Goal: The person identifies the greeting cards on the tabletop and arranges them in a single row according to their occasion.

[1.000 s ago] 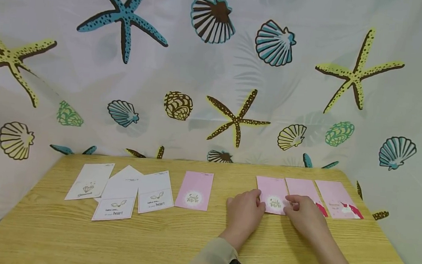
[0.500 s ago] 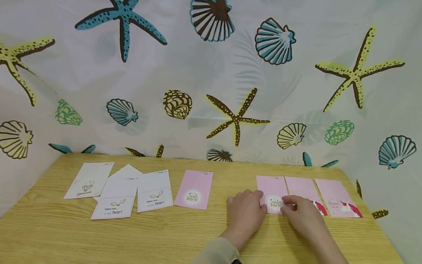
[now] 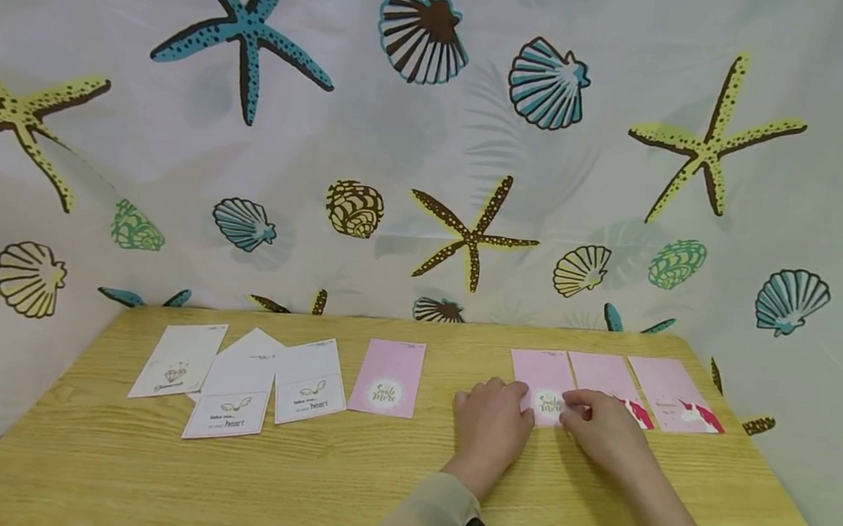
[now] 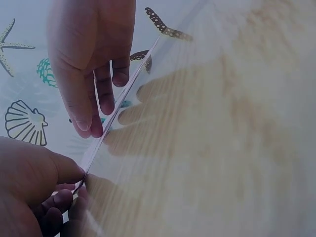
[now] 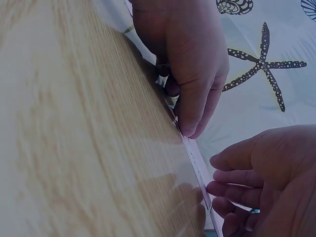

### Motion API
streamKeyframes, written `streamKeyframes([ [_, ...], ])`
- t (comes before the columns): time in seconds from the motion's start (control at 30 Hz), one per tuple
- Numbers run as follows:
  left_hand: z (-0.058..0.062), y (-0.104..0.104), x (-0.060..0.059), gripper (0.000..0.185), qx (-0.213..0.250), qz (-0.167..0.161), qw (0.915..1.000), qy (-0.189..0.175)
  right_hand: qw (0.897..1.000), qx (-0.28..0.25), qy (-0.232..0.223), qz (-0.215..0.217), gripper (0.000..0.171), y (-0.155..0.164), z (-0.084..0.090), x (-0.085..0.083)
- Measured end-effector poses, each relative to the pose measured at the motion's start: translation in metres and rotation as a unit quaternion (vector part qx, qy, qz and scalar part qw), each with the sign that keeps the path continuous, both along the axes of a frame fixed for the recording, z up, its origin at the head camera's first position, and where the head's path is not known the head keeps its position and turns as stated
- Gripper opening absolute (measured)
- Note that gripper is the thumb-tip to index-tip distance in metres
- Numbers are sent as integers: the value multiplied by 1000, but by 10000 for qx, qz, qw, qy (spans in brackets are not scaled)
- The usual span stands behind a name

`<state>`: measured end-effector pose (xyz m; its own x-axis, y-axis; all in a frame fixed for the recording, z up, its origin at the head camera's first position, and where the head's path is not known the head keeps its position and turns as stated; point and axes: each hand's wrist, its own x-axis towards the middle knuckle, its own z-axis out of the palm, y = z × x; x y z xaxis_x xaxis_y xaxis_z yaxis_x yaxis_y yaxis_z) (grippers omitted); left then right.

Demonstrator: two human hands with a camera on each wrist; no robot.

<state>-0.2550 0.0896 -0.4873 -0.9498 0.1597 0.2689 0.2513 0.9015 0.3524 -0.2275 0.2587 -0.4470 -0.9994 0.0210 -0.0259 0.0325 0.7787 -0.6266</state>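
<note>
Uneven pushing could skew the pink "Smile More" card (image 3: 545, 382) or slide it onto the neighbouring pink card (image 3: 598, 374). It's flat on the worktop (image 3: 296, 494), gold-looking lettering over white. My left grip (image 3: 491, 432) is loose, touching its left edge; right grip (image 3: 608, 432) at its right, can't tell if pinching.

Three cards (image 3: 600, 375) are lined up on the table (image 3: 281, 493) at right, the leftmost card (image 3: 541, 375) flanked by the left hand (image 3: 491, 428) and right hand (image 3: 608, 434); other cards (image 3: 234, 380) are spread at left. A cloth (image 3: 433, 130) is hung behind.
</note>
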Motion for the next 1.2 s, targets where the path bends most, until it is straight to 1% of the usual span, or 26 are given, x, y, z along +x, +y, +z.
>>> streamKeyframes([
  [0.1, 6, -1, 2, 29, 85, -11, 9999, -107, 10000, -2, 22, -38, 41, 0, 1, 0],
  [0.2, 9, -3, 3, 29, 212, -22, 9995, -216, 9999, -40, 55, -100, 41, -1, 2, 1],
  [0.3, 9, -3, 3, 29, 298, -40, 9991, -294, 9999, -61, 67, -141, 41, -1, 2, 2],
  [0.4, 9, -3, 3, 30, 287, -63, 9991, -321, 9999, -68, 30, -129, 40, -1, 2, 1],
  [0.63, 8, -2, 5, 30, 97, -44, 9995, -296, 9999, -87, 43, -54, 39, -1, 0, 1],
  [0.8, 10, -1, 5, 31, 74, -8, 9996, -289, 9999, -89, 13, -72, 39, -1, 1, 0],
  [1.0, 10, -1, 5, 32, 123, -1, 9995, -285, 9999, -47, 11, -95, 39, -1, 0, 0],
  [1.2, 10, -3, 5, 34, 308, -34, 9992, -255, 9998, -71, 145, -97, 39, -2, 0, 1],
])
